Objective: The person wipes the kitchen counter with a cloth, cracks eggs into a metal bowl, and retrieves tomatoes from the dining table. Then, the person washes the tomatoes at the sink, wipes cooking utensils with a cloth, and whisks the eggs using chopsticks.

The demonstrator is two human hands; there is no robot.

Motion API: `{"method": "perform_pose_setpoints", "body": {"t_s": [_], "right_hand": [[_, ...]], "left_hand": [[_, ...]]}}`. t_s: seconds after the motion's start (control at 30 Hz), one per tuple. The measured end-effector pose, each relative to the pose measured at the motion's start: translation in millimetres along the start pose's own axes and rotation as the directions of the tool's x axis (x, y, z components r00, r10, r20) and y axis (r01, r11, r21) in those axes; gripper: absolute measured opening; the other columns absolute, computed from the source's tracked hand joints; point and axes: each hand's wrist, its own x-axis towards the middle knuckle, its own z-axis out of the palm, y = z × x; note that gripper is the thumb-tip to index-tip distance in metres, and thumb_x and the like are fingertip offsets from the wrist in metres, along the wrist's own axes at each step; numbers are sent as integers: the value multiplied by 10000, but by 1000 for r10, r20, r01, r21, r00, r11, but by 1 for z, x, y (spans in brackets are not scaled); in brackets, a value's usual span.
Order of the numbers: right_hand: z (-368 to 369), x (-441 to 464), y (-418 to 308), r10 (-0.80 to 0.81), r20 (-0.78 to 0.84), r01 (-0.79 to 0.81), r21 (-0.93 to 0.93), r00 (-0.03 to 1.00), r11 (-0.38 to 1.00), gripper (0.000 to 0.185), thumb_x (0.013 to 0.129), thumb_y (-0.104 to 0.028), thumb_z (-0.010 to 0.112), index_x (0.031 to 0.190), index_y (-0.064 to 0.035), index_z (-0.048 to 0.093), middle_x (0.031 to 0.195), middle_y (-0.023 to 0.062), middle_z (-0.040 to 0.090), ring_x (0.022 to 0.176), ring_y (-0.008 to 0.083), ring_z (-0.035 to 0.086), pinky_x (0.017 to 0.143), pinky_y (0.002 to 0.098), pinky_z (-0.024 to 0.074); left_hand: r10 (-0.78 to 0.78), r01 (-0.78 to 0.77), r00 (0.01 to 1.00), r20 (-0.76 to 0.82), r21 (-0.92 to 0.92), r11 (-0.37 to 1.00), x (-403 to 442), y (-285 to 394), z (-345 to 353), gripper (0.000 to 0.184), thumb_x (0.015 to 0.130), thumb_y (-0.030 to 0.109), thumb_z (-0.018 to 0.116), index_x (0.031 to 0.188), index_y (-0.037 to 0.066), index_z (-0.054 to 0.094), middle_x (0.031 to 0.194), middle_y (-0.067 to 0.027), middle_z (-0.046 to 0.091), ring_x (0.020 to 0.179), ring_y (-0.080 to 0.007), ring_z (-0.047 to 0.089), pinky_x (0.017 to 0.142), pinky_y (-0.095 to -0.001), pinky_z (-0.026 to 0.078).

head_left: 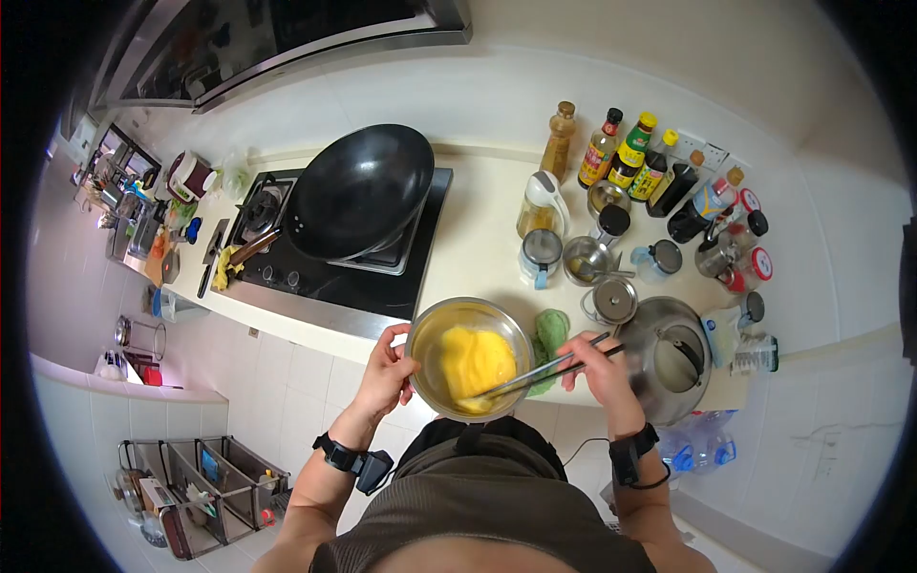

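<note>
My left hand (387, 371) grips the rim of a metal mixing bowl (420, 329) on its left side, thumb over the edge. Yellow beaten egg (478, 361) lies inside the bowl. In my right hand (597, 371) is a pair of chopsticks (544, 372), closed between the fingers. Their tips dip into the egg at the lower part of the bowl. A green leafy vegetable (551, 334) rests on the counter just right of the bowl, partly hidden behind it and the chopsticks.
A black wok (363, 191) sits on the gas stove (430, 248) to the left. Sauce bottles (630, 153) line the wall. Seasoning jars (542, 253) and small metal pots (611, 301) stand nearer. A large lidded metal pot (659, 392) is close to my right hand, at the counter's edge.
</note>
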Motion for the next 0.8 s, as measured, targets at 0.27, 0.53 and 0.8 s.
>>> {"method": "perform_pose_setpoints", "body": {"t_s": [0.27, 0.53, 0.8], "right_hand": [[10, 2, 2, -17, 4, 17, -21, 1000, 1000, 331, 977, -229, 534, 987, 86, 636, 840, 191, 667, 573, 219, 623, 520, 314, 514], [15, -4, -3, -23, -31, 20, -64, 999, 998, 320, 971, -217, 539, 972, 87, 639, 827, 190, 663, 576, 226, 631, 510, 314, 511], [9, -6, 0, 72, 108, -82, 95, 992, 992, 329, 963, -228, 553, 978, 88, 641, 811, 190, 667, 590, 231, 635, 536, 321, 523]], "left_hand": [[-22, 23, 1000, 13, -44, 999, -4, 3, -5, 521, 793, -107, 502, 1275, 44, 375, 701, -61, 598, 329, -97, 446, 266, -207, 359], [9, -7, 999, 31, -71, 997, -8, 0, -8, 533, 784, -112, 503, 1279, 42, 377, 691, -54, 594, 334, -96, 453, 266, -203, 361], [-11, 11, 1000, -2, -42, 999, -10, 0, -12, 531, 784, -116, 500, 1278, 36, 378, 698, -61, 602, 360, -96, 483, 267, -201, 369]]}}
